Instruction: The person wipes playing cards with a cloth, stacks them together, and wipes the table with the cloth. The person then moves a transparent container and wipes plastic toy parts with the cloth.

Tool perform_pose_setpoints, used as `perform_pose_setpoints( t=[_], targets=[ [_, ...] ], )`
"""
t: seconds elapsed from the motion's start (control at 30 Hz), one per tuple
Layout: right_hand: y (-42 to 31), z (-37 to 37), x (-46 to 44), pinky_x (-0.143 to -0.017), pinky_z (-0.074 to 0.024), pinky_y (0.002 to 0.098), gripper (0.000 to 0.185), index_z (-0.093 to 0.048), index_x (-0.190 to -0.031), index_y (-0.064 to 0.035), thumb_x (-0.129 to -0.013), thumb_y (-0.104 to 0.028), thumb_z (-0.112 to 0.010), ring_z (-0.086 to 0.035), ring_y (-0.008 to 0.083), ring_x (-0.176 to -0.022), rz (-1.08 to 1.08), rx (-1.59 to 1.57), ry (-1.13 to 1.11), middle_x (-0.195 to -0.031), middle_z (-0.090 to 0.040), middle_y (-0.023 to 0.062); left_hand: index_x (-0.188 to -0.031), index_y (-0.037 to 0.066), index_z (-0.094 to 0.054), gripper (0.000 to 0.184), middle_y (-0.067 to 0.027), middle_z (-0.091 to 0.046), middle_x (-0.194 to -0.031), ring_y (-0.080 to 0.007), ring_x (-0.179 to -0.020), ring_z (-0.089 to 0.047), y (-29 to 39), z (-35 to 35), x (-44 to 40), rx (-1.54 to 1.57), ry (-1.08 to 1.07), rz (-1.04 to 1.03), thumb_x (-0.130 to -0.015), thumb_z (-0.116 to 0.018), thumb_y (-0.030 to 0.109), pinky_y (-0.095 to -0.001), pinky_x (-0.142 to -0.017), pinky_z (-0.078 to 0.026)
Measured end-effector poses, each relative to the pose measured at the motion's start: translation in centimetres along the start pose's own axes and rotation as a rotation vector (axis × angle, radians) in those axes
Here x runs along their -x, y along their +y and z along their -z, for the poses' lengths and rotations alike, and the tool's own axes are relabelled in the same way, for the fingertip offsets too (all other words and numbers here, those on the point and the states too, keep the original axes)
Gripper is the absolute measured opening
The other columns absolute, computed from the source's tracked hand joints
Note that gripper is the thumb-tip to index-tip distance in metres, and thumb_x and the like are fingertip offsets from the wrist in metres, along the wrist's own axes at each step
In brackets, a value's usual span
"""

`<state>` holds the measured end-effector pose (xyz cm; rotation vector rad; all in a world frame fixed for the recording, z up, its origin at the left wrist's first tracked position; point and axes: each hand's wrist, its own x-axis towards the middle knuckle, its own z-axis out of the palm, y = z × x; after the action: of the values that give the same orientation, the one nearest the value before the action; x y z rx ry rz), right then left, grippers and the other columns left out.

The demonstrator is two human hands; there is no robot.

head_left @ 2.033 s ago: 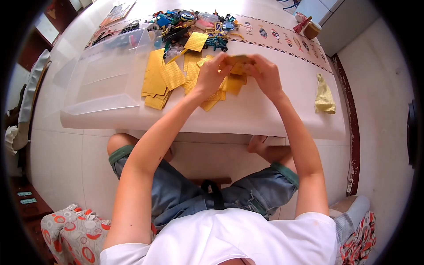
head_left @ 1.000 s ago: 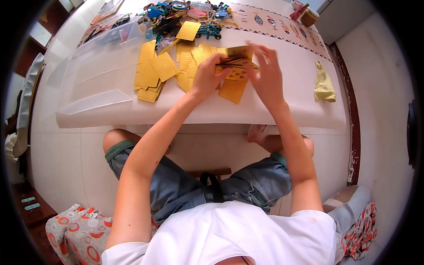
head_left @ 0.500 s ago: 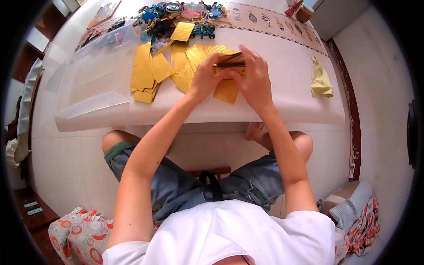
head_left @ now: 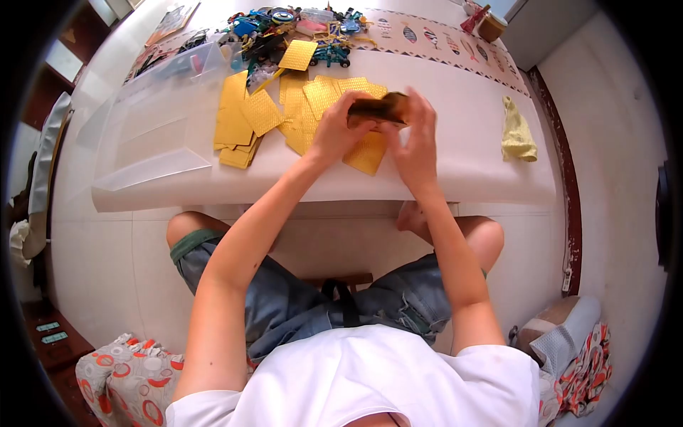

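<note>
Two ends of a blurred card stack (head_left: 373, 109), held crosswise above the counter (head_left: 466, 164), are grasped by left fingers (head_left: 345, 104) and right fingers (head_left: 422, 112).

Room between right hand (head_left: 415, 142) and cloth (head_left: 519, 134), heap (head_left: 265, 47) blocking beyond, seemingly plastic box (head_left: 160, 169) leftward

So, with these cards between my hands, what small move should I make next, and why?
I'd probably press the held cards gently into an even stack. Your left hand grips one end, your right hand is at the other, and the end near your right hand seems to stand higher, though blur hides the detail.
</note>
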<state>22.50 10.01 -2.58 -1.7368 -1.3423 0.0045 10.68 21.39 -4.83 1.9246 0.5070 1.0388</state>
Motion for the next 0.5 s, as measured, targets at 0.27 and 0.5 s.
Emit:
perform_pose_setpoints(
  t=[0.27,0.5],
  targets=[
    [-0.3,-0.4,1.2,-0.11,-0.0147,0.0572,0.075,-0.034,-0.141,-0.0052,-0.085,-0.044,-0.063,-0.025,0.0323,-0.138,0.008,0.202,0.01,-0.148,-0.03,0.0181,-0.111,0.004,-0.053,0.035,-0.0086,-0.064,-0.103,-0.0191,-0.096,-0.062,-0.5,0.1,0.4,-0.01,-0.042,0.016,-0.08,-0.067,-0.001,-0.0301,-0.086,-0.048],
    [1.2,-0.6,-0.2,-0.107,-0.0155,0.0623,0.071,-0.036,-0.14,-0.011,-0.085,-0.048,-0.06,-0.027,0.0307,-0.138,-0.018,0.195,-0.063,-0.147,-0.032,0.0143,-0.108,0.003,-0.054,0.032,-0.0111,-0.064,-0.099,-0.0226,-0.091,-0.064,-0.2,0.2,0.0,0.024,0.01,-0.033,-0.079,-0.066,-0.003,-0.0316,-0.082,-0.05]
  ],
)
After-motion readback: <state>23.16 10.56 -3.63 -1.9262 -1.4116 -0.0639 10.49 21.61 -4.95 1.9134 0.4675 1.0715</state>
